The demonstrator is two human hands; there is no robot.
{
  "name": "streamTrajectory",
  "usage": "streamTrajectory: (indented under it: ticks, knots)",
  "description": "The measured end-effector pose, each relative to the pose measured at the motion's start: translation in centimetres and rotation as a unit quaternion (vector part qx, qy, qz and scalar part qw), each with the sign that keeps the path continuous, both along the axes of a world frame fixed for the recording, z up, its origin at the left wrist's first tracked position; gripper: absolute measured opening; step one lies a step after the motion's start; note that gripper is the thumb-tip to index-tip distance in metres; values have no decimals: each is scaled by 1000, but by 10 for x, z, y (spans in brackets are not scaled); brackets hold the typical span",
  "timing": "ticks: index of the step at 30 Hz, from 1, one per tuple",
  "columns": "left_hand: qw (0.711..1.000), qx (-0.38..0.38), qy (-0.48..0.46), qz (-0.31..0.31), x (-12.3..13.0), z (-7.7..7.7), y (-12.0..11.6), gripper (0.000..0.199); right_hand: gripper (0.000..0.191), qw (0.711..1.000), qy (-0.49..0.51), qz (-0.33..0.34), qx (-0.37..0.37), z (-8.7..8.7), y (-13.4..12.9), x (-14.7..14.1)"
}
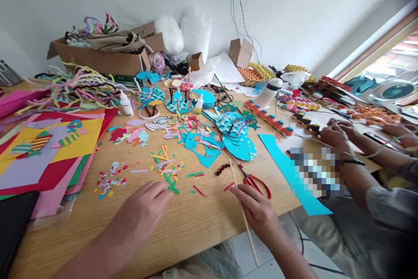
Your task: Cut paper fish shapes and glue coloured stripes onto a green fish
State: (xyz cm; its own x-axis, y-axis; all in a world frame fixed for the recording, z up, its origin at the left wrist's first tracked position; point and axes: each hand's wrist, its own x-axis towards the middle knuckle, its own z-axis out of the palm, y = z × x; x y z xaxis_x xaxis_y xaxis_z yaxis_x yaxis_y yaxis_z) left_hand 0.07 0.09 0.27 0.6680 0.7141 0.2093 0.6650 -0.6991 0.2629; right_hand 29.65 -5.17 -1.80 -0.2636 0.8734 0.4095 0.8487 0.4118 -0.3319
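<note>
My right hand [257,209] is closed in a pinch around a thin wooden stick [247,226], which slants from the tabletop down past the table's front edge. A short red paper strip [228,186] is beside its fingertips, and red-handled scissors [257,183] lie just behind. My left hand [148,207] is low over the table, fingers bent and pressed together. Its fingertips come up against a green paper scrap [173,188]; whether they grip anything is hidden. Beyond it are yellow and green paper strips [166,159]. A dark brown fuzzy stem [222,169] lies between the hands.
Coloured paper sheets [75,139] are stacked at left. Blue paper discs [240,146], paper fish [137,135] and glue bottles [126,104] cover the middle. A cardboard box [98,59] stands behind. Another person's hands [336,135] work at right, near a blue paper strip [287,174].
</note>
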Motion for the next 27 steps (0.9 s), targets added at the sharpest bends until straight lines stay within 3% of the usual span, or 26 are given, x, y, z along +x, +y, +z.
streamTrajectory:
  ticks: [5, 9, 12, 17, 22, 27]
  knots:
    - [995, -45, 85, -15, 48, 0, 30, 20, 35, 996, -28, 3, -81, 2, 4, -4]
    - [992, -75, 98, -9, 73, -4, 51, 21, 37, 991, -42, 9, -125, 9, 7, -10]
    - [992, -97, 84, -11, 70, 2, 75, 18, 38, 989, -34, 20, -141, 12, 6, -11]
    - [989, -134, 51, 32, 46, 19, 113, 19, 46, 989, 11, 43, -140, 8, 7, -9]
    - [979, -192, 62, 4, 40, 16, 109, 18, 40, 990, 35, 28, -134, 0, 13, -13]
    - [978, -193, 78, -2, 48, 9, 102, 20, 26, 993, 22, -20, -117, -10, 19, -16]
